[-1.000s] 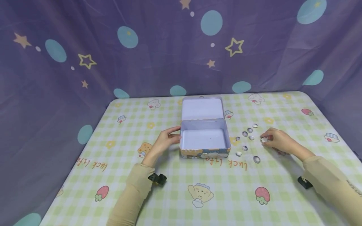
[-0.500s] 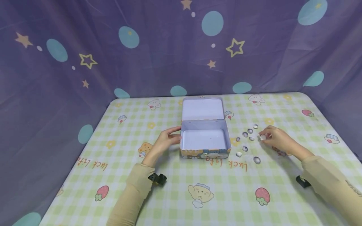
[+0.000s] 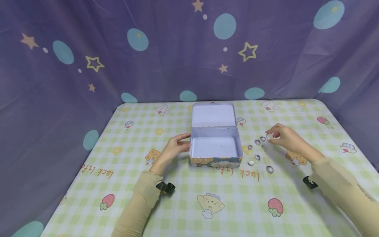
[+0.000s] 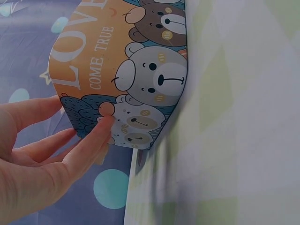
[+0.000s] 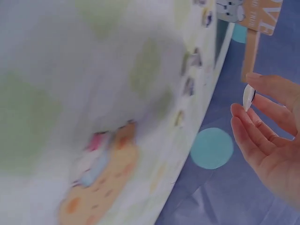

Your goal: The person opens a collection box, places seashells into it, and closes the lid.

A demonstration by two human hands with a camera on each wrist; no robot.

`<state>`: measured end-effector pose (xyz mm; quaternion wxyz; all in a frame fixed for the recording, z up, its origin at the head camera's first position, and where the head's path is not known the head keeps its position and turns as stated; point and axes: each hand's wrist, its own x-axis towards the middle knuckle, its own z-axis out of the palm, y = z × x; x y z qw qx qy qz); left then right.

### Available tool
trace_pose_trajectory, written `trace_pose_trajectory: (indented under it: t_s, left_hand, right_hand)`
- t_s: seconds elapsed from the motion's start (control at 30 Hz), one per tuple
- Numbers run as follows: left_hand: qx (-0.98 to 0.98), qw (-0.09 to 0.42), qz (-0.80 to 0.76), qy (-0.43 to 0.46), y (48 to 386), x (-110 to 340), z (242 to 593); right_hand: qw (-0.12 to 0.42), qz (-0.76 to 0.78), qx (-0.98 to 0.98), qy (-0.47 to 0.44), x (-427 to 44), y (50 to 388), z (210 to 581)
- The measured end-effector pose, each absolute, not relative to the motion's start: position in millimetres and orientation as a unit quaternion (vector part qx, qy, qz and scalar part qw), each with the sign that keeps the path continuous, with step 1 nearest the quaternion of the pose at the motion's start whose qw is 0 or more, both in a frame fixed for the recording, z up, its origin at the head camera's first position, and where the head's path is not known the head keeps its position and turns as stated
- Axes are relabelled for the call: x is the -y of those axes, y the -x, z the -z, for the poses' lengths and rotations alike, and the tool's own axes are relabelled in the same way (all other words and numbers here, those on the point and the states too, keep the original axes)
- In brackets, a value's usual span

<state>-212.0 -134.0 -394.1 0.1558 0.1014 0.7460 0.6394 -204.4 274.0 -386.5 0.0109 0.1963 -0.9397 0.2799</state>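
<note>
An open tin box [image 3: 226, 162] with printed bears stands in mid-table, its lid [image 3: 213, 115] tipped back and its white inside bare. My left hand [image 3: 173, 148] rests against the box's left side. In the left wrist view, the extended fingers of that hand [image 4: 42, 159] touch the box's printed wall [image 4: 154, 77] near a corner. To the right of the box, my right hand [image 3: 286, 137] pinches a small pale seashell [image 3: 269, 136] between thumb and fingertips. Edge-on, the white seashell [image 5: 248, 97] shows above the tabletop in the right wrist view.
Several small seashells [image 3: 257, 157] with purplish insides lie scattered between the box and my right hand. A green checked cloth [image 3: 240, 204] with cartoon prints covers the table. Behind it hangs a purple curtain [image 3: 165, 69] with stars and dots.
My right hand has moved left and away from me, carrying the pinched seashell toward the box; it now covers the farthest loose seashell. My left hand and the box stay put.
</note>
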Motion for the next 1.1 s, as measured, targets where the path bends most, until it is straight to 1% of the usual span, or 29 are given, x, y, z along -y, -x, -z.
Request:
trace_pose_trajectory:
  t_s: [0.17, 0.53, 0.9, 1.1]
  left_hand:
    - [-0.744, 0.155, -0.641, -0.105, 211.5, 134.2, 393.7]
    - [-0.745, 0.159, -0.64, -0.104, 212.3, 134.3, 394.4]
    - [-0.736, 0.169, -0.648, -0.102, 212.6, 132.5, 391.0]
    - [-0.738, 0.173, -0.645, -0.094, 210.6, 133.0, 387.3]
  right_hand:
    - [0.019, -0.279, 0.939, -0.202, -263.3, 210.6, 378.0]
    - [0.053, -0.284, 0.924, -0.251, -234.8, 223.7, 369.3]
    - [0.02, -0.299, 0.919, -0.255, -208.2, 230.3, 355.2]
    - [0.026, -0.287, 0.913, -0.289, -192.5, 234.3, 350.4]
